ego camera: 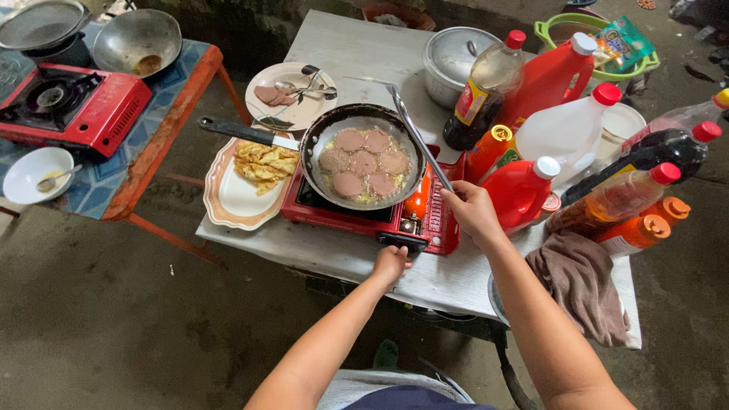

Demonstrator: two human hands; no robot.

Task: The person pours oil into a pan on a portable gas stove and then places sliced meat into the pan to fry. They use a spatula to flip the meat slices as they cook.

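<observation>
A white wooden worktop (357,45) carries a red portable gas stove (364,216), a scalloped orange-rimmed platter (231,199), a round white plate (292,114), a lidded steel pot (456,61), plastic bottles (566,133) and a brown cloth (581,281).

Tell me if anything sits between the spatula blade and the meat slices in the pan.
Nothing visible does. The right hand holds the spatula slanted above the pan; only open air lies over the meat slices. The left hand is at the stove's front edge.
</observation>
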